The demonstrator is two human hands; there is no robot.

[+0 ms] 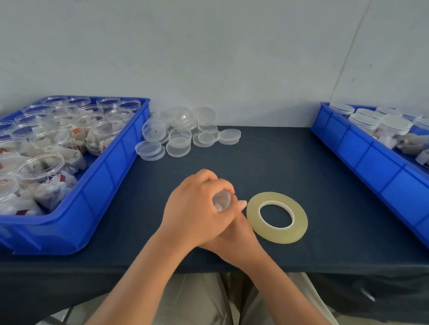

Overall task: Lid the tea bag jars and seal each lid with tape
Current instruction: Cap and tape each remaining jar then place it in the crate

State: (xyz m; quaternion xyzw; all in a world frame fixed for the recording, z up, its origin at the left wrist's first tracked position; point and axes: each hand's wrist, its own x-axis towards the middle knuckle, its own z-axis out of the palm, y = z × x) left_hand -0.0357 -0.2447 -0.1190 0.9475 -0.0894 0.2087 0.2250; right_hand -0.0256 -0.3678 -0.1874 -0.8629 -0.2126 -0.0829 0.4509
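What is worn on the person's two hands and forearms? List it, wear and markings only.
Nothing is worn on either. The left hand and the right hand are bare, with no gloves, rings, watch or markings in view. Both forearms are bare too, and no sleeve shows down to the picture's lower edge.

tape roll [276, 234]: pale translucent yellow, white core. Under it, tablecloth [329, 204]: plain dark navy. Flanking it, left bin [104, 182] and right bin [370, 164]: bright blue. Beside it, jar [221, 199]: clear. Beyond it, lids [178, 147]: clear.
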